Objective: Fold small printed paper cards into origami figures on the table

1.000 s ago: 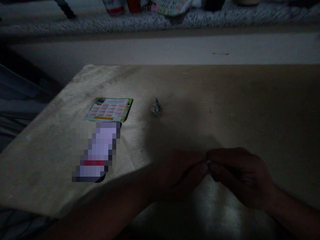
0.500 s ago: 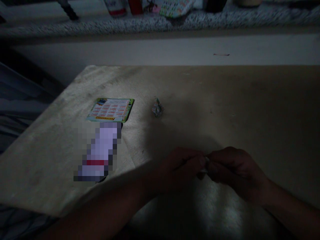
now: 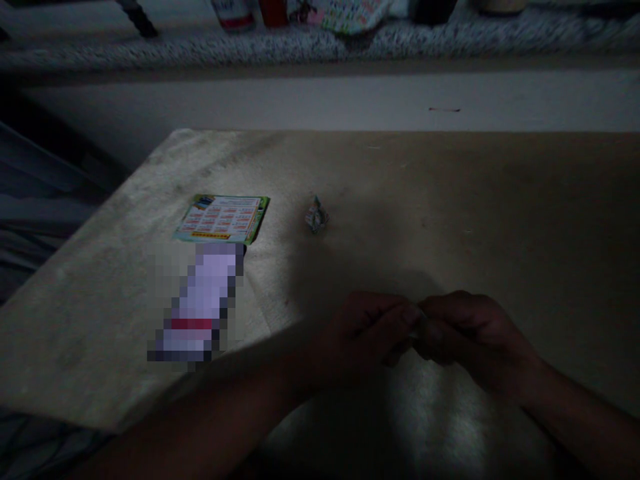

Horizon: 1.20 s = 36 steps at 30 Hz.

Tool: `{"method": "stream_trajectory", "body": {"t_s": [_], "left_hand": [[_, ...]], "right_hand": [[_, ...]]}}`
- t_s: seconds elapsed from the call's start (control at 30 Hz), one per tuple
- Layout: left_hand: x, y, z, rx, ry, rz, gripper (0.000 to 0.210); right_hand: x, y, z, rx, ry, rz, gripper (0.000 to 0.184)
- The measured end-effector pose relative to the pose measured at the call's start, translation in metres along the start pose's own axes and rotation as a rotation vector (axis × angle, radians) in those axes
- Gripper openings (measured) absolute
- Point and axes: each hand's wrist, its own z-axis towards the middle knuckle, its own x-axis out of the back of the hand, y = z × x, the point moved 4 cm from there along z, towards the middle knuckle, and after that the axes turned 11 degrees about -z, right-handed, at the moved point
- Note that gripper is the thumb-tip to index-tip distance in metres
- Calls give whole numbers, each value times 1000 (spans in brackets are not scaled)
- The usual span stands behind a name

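Observation:
My left hand (image 3: pixel 373 330) and my right hand (image 3: pixel 463 330) meet above the table at the lower right of centre, both with fingers closed. Pinched between their fingertips is a small pale piece (image 3: pixel 419 324), perhaps paper. The fingers cover most of it, and the dim light hides its exact shape. Farther back, beyond the left hand, a small crumpled or folded printed paper (image 3: pixel 316 218) stands on the table, apart from both hands.
A printed card with a green border (image 3: pixel 223 219) lies on the table (image 3: pixel 90 320) at the left. Just in front of it is a pixelated phone-like slab (image 3: pixel 205 300). Behind the table runs a speckled stone ledge (image 3: pixel 175 57) bearing several containers and a patterned packet (image 3: pixel 353 17).
Both hands stay together, and their fingertips have shifted slightly around the small pale piece, now less visible. The things on the table have not moved.

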Motion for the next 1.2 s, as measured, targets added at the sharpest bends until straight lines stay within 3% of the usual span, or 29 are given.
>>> {"method": "stream_trajectory", "body": {"t_s": [0.2, 0.57, 0.83, 1.1, 1.2], "left_hand": [[9, 11, 1, -118, 70, 321, 44], [4, 20, 1, -302, 15, 805, 35], [13, 7, 4, -59, 13, 366, 43], [10, -10, 6, 77, 76, 27, 48], [10, -9, 6, 70, 95, 15, 47]], "right_hand": [[3, 7, -3, -74, 12, -38, 37], [4, 2, -2, -112, 31, -171, 42], [4, 4, -2, -82, -1, -151, 39], [3, -6, 2, 49, 12, -201, 22], [2, -5, 3, 61, 22, -210, 21]]}}
